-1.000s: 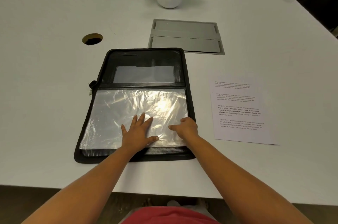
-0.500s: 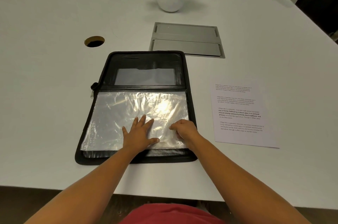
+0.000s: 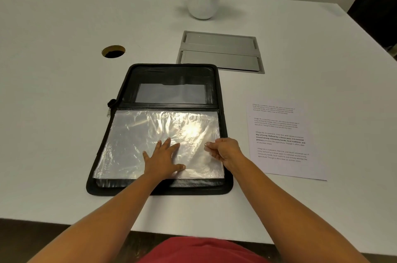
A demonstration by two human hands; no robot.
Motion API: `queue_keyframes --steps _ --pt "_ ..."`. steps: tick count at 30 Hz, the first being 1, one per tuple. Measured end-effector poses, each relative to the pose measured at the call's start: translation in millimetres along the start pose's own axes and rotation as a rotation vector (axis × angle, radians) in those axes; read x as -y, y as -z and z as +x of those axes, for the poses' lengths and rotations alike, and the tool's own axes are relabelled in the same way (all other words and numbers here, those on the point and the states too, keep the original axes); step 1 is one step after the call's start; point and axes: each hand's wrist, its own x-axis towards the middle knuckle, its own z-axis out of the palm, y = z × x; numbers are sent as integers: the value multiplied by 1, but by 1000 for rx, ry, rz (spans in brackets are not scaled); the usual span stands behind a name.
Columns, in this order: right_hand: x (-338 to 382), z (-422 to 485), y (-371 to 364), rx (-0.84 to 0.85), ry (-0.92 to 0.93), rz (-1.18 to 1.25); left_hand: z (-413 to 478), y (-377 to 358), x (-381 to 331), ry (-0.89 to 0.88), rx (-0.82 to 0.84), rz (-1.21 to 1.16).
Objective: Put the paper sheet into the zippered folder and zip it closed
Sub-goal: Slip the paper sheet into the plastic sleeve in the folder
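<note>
1. A white table (image 3: 53, 90) fills the view. Dark furniture stands beyond its far edge against a pale wall.
2. Left of centre, a round hole (image 3: 113, 51) is cut in the tabletop.
3. Further right, a potted plant (image 3: 203, 3) in a white pot stands near the far edge. In front of it a grey two-flap panel (image 3: 220, 52) sits flush in the surface.
4. A black zippered folder (image 3: 171, 75) lies open and flat near the front edge, with its zipper pull (image 3: 109, 112) hanging at the left side by the spine.
5. A shiny, wrinkled plastic sleeve (image 3: 133, 138) covers the folder's near half.
6. The left hand (image 3: 162, 160) lies flat on the sleeve, fingers straight and spread.
7. The right hand (image 3: 224, 150) is just beside it, fingers curled, thumb and fingertips pinching the sleeve near its right edge.
8. The paper sheet (image 3: 283, 142) lies printed side up on the table to the right of the folder. It is outside the folder, near the right hand but not touched by it, and well apart from the left hand.
</note>
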Motion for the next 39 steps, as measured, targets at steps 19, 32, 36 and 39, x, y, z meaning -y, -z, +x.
queue_keyframes --steps 19,32,36,39 --pt "1 2 8 -35 283 -264 40 37 -91 197 -76 -584" --pt "-10 4 25 -72 310 -327 40 38 -85 173 -161 -560" --pt "-9 6 27 -140 378 -633 38 38 -82 193 -169 -626" --pt "-2 4 21 -197 557 -719 36 37 -83 187 -166 -648"
